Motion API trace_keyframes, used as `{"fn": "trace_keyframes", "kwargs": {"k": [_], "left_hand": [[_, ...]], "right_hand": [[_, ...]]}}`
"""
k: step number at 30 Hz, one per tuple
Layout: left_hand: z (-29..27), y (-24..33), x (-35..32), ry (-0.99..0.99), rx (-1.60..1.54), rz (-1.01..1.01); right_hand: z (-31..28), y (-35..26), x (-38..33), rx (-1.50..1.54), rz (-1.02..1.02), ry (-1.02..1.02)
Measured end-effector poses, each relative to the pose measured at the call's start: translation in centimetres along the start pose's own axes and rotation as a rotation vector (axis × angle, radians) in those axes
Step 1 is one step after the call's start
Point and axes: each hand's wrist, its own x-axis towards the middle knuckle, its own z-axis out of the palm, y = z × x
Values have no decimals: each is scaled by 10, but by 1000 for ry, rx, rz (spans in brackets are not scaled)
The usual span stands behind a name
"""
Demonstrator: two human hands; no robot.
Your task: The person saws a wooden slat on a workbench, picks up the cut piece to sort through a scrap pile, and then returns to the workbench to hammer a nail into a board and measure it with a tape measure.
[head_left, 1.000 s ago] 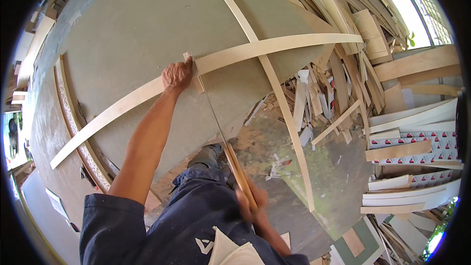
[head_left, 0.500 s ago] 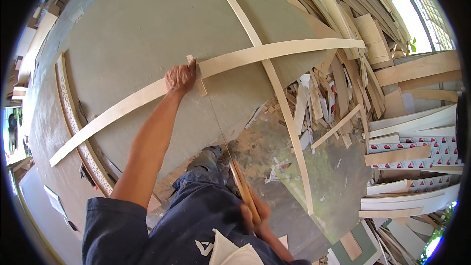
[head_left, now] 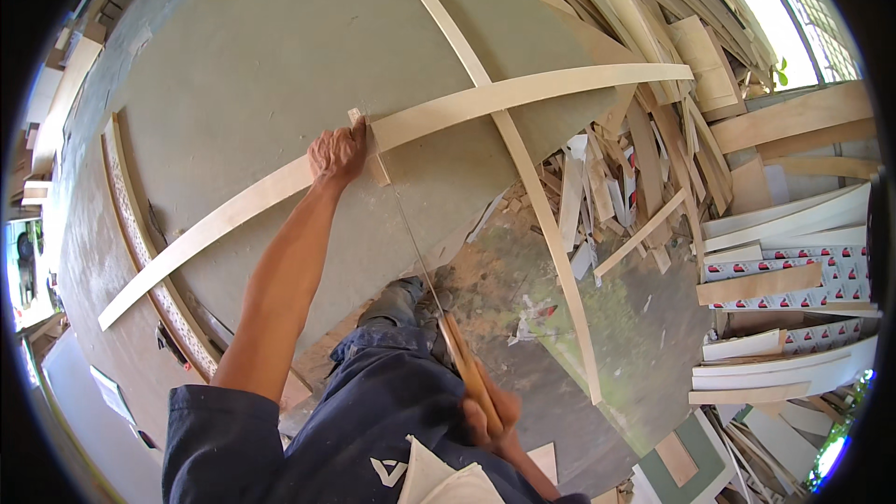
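Observation:
A long pale wooden strip (head_left: pixel 532 91) crosses the view from lower left to upper right, above a large grey-green board. My left hand (head_left: pixel 338 151) is closed over this strip near its middle, beside a small wooden block (head_left: pixel 379 166) lying across it. The fingertips and the underside of the grip are hidden. My right hand (head_left: pixel 492 413) is wrapped around the wooden handle of a handsaw (head_left: pixel 464 361), close to my body. From the handle the saw's thin blade, seen edge-on, runs up to the strip along the small block.
A second long strip (head_left: pixel 551 210) passes under the first and reaches toward the floor. A curved, edged piece (head_left: pixel 140 215) lies at left on the grey-green board (head_left: pixel 271 47). Wood offcuts (head_left: pixel 597 191) are heaped at right, by stacked white boards (head_left: pixel 793 369).
The saw handle and my right hand have shifted slightly down toward my body. My left hand keeps its place on the strip. The whole view has tilted a little.

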Motion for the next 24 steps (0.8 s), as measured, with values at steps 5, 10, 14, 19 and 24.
{"fn": "trace_keyframes", "kwargs": {"k": [5, 10, 14, 19, 24], "left_hand": [[1, 0, 2, -2, -7, 24], [-2, -5, 1, 1, -13, -39], [-10, 6, 0, -106, -22, -31], [3, -4, 1, 42, -8, 22], [4, -6, 0, 60, -10, 6]], "right_hand": [[56, 22, 130, 58, 7, -15], [44, 16, 88, -7, -126, 52], [4, 7, 1, -31, -97, 29], [37, 1, 103, 2, -26, -17], [56, 16, 114, 30, -104, 61]]}}
